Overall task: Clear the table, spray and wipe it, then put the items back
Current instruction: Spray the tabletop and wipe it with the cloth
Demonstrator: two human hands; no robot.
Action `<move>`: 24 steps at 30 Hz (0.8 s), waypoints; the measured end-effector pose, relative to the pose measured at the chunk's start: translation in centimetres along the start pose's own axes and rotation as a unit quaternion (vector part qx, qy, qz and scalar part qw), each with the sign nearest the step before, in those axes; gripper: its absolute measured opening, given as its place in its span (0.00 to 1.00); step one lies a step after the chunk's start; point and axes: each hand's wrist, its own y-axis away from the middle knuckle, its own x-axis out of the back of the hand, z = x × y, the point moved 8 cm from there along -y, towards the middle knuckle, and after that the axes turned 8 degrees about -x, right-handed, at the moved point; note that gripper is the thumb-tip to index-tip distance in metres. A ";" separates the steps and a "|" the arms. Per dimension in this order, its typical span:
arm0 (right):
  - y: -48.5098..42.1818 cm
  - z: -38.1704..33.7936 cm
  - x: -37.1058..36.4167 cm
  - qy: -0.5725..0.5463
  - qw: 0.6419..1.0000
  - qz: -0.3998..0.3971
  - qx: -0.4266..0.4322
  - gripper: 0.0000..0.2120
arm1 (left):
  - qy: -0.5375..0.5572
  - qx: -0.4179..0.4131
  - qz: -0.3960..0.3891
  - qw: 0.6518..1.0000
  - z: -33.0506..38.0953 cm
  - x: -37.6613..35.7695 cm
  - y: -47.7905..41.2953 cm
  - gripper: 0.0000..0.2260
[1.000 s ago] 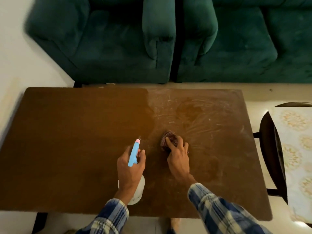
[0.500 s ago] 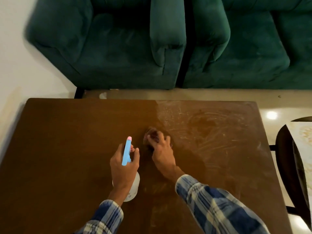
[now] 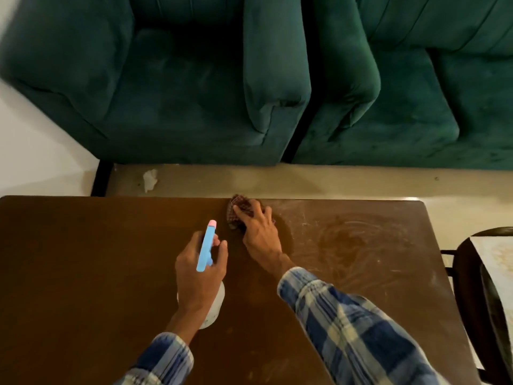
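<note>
No text, label, brand, number or sign is legible. The spray bottle (image 3: 216, 304) body, below the fingers of the left hand (image 3: 198, 276), carries no readable marking.

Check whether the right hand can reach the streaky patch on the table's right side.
Probably yes: the right hand holds the cloth just left of the streaky patch, and only bare table lies between them.
</note>
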 end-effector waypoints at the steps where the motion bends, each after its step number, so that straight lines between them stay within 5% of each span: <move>1: -0.6 1.5 0.9 -0.014 0.999 0.020 -0.037 0.32 | 0.005 -0.002 -0.001 1.000 0.1 0.0 -0.4 0.08; 5: -0.1 11.9 4.7 -0.087 0.968 0.111 -0.209 0.33 | 0.036 -0.002 -0.008 0.999 0.5 -0.4 -1.6 0.07; 7: 0.7 13.1 5.0 -0.083 0.964 0.116 -0.225 0.34 | 0.047 -0.009 -0.011 0.999 0.9 -1.1 -1.9 0.07; 11: 3.1 5.8 1.0 -0.012 0.999 0.020 -0.034 0.34 | 0.034 -0.019 -0.029 0.999 2.2 -3.2 -1.6 0.09; 14: 4.8 6.7 0.3 0.031 0.998 0.000 0.055 0.33 | 0.021 -0.030 -0.045 0.998 3.8 -5.1 -1.2 0.10; 18: 4.8 19.6 6.0 -0.067 0.975 0.094 -0.188 0.33 | 0.032 -0.033 -0.040 0.998 6.5 -6.9 -0.3 0.09; 20: 5.2 22.2 6.7 -0.076 0.966 0.096 -0.226 0.33 | 0.032 -0.043 -0.041 0.998 7.8 -8.0 0.3 0.09; 24: 5.2 16.0 3.6 0.029 0.998 -0.031 0.053 0.30 | 0.026 -0.057 -0.046 0.997 11.0 -10.7 2.0 0.10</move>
